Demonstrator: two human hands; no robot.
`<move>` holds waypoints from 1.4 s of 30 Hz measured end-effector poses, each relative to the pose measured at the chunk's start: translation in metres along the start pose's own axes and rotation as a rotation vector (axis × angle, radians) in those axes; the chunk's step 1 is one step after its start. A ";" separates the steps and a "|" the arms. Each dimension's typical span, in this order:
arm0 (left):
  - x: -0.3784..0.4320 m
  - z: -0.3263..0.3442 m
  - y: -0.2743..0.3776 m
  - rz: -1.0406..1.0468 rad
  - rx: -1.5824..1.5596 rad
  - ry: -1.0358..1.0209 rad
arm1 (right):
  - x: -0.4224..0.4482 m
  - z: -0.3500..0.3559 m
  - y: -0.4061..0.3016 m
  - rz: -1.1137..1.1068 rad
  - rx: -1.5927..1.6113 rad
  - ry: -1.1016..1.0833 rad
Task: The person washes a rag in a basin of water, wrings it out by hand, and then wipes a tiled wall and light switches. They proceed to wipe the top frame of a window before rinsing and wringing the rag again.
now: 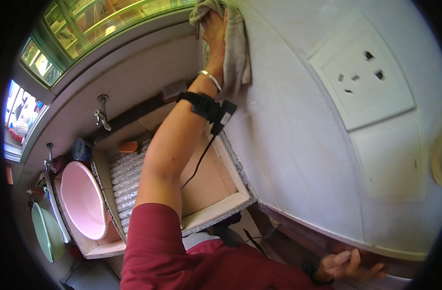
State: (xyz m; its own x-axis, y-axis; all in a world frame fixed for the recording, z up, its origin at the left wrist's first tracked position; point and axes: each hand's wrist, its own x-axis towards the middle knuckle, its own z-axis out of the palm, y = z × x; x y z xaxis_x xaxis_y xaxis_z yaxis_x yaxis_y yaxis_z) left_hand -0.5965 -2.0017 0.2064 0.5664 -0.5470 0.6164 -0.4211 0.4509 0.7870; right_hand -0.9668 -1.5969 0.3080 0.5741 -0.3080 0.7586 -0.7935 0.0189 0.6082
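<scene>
My left hand [215,32] reaches up to the corner where the wall meets the window frame. It holds a grey-beige towel [237,47] against the wall, with part of the cloth hanging down beside the wrist. The towel hides my fingertips. That wrist carries a silver bangle [211,79] and a black strap with a small cabled device [215,110]. My right hand [348,264] is low at the right, near the foot of the wall. Its fingers are half curled and apart, with nothing seen in them.
Below my left arm is a tiled sink [213,166] with a ribbed stone washboard [128,181]. A pink basin [81,201] stands in the left compartment, beside a green basin [47,232]. Two taps [102,116] project from the wall. A socket plate [362,72] is on the right wall.
</scene>
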 end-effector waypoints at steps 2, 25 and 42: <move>0.005 -0.004 -0.056 0.068 0.068 0.041 | 0.001 0.001 -0.003 -0.004 -0.029 -0.050; -0.344 -0.019 -0.234 -0.821 -0.153 -0.152 | -0.005 0.000 0.005 -0.026 -0.013 -0.097; -0.474 -0.057 0.219 -0.494 0.154 -0.440 | -0.015 -0.004 -0.001 0.072 0.195 0.009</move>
State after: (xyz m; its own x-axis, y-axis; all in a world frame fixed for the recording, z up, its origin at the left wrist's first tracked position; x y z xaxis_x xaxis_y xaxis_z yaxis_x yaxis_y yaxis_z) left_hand -0.9170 -1.6038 0.0850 0.3910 -0.9138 0.1104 -0.3010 -0.0136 0.9535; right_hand -0.9740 -1.5880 0.2970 0.5159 -0.3040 0.8009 -0.8559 -0.1445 0.4965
